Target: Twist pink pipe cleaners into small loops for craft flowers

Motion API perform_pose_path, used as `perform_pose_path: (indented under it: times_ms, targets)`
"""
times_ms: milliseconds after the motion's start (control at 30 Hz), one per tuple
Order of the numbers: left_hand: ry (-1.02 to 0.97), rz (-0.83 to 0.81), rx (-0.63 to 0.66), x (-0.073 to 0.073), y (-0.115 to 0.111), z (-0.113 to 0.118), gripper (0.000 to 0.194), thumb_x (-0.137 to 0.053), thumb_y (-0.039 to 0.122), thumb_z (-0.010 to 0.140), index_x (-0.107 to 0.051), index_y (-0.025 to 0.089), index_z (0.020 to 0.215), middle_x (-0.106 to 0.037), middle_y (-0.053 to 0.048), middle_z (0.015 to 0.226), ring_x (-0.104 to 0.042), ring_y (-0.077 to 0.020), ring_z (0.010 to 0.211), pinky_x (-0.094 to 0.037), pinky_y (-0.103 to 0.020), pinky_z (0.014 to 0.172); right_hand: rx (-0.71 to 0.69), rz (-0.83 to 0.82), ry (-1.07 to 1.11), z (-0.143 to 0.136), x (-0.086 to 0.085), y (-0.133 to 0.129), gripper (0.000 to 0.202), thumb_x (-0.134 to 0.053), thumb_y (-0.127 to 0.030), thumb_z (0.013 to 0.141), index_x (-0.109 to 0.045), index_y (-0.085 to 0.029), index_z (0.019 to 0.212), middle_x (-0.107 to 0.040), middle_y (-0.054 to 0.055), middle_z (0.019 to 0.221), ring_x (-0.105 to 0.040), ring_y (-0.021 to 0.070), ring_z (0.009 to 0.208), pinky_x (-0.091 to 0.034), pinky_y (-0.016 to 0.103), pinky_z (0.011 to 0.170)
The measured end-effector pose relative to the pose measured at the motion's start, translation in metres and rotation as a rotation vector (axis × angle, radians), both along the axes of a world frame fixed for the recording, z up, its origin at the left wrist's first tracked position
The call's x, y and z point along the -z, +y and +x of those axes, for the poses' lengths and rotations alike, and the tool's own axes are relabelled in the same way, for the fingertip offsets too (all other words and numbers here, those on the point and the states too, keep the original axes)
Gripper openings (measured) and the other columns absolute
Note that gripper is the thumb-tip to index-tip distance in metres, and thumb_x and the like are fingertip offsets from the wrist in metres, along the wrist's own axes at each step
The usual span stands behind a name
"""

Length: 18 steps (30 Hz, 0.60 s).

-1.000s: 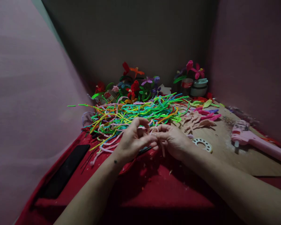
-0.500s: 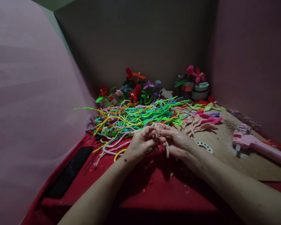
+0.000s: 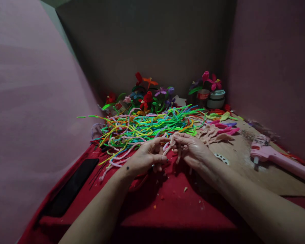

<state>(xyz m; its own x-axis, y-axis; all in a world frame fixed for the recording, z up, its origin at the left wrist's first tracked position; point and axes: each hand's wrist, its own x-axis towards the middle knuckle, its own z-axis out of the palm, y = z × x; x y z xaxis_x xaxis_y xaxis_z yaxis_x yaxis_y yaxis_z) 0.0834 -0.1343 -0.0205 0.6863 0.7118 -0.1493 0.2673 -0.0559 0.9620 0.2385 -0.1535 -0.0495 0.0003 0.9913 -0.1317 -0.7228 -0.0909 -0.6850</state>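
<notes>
Between my hands is a looped, pale pink fuzzy stem [image 3: 172, 141]. The fingertips of my right hand [image 3: 189, 147] pinch its top, and one end hangs below them. My left hand [image 3: 149, 154] is at the loop's left side, its thumb and fingers apart, with nothing seen between them. Just behind both hands lies a big tangled pile of coloured fuzzy stems [image 3: 147, 127], in green, yellow, blue and pink. Beige petal shapes [image 3: 213, 134] rest to the right of my right hand.
A black phone [image 3: 72, 186] lies at the left on the red cloth [image 3: 173, 210]. On the brown board [image 3: 240, 166] at the right is a pink glue gun [image 3: 274, 156]. Fuzzy flowers [image 3: 146, 98], a lidded cup [image 3: 216, 99] and a jar [image 3: 202, 96] stand behind.
My left hand has moved left, away from my right hand, and its fingers have opened. The pale pink stem now shows as a loop at my right fingertips. The view has shifted slightly.
</notes>
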Motion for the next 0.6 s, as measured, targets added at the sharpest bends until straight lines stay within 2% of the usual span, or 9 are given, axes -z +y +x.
perform_pose_path:
  times_ms: [200, 333, 400, 500, 600]
  targets:
    - [0.085, -0.028, 0.069, 0.003, 0.009, -0.006, 0.044, -0.063, 0.022, 0.068, -0.047, 0.016, 0.109, -0.052, 0.005, 0.058, -0.051, -0.007, 0.039, -0.04, -0.016, 0.037, 0.093, -0.07, -0.073, -0.003, -0.005, -0.003, 0.008, -0.062, -0.008, 0.064, -0.057, -0.014, 0.062, -0.059, 0.0, 0.055, -0.053, 0.0092, 0.044, -0.043, 0.019, 0.041]
    - [0.108, 0.028, 0.062, -0.003, 0.007, -0.005, 0.032, -0.064, 0.022, 0.067, -0.054, 0.013, 0.096, -0.056, 0.002, 0.065, -0.049, -0.0049, 0.043, -0.037, -0.015, 0.04, 0.079, 0.015, -0.12, -0.005, -0.004, -0.006, 0.01, -0.068, -0.015, 0.06, -0.058, -0.014, 0.063, -0.059, -0.001, 0.055, -0.052, 0.0085, 0.047, -0.041, 0.019, 0.044]
    - [0.059, 0.021, -0.005, -0.004, 0.005, -0.003, 0.028, -0.065, 0.023, 0.067, -0.056, 0.012, 0.09, -0.055, 0.003, 0.065, -0.045, -0.003, 0.043, -0.034, -0.014, 0.039, 0.039, 0.079, -0.141, -0.006, -0.002, -0.007, 0.011, -0.068, -0.018, 0.061, -0.059, -0.013, 0.061, -0.058, -0.001, 0.056, -0.051, 0.0079, 0.048, -0.041, 0.019, 0.045]
    - [-0.109, -0.075, -0.096, 0.001, 0.003, 0.001, 0.024, -0.064, 0.027, 0.07, -0.054, 0.014, 0.086, -0.051, 0.004, 0.058, -0.043, -0.0028, 0.041, -0.031, -0.013, 0.037, 0.019, 0.14, -0.141, -0.008, 0.0, -0.008, 0.014, -0.068, -0.019, 0.062, -0.058, -0.012, 0.056, -0.057, -0.001, 0.056, -0.048, 0.0063, 0.047, -0.039, 0.018, 0.045]
    - [-0.268, -0.208, -0.136, 0.011, 0.003, 0.006, 0.022, -0.064, 0.029, 0.071, -0.052, 0.014, 0.082, -0.052, 0.003, 0.061, -0.047, -0.0043, 0.044, -0.035, -0.013, 0.036, 0.06, 0.072, -0.094, -0.01, 0.002, -0.009, 0.013, -0.071, -0.016, 0.058, -0.058, -0.013, 0.06, -0.056, -0.002, 0.055, -0.047, 0.0065, 0.045, -0.037, 0.019, 0.043]
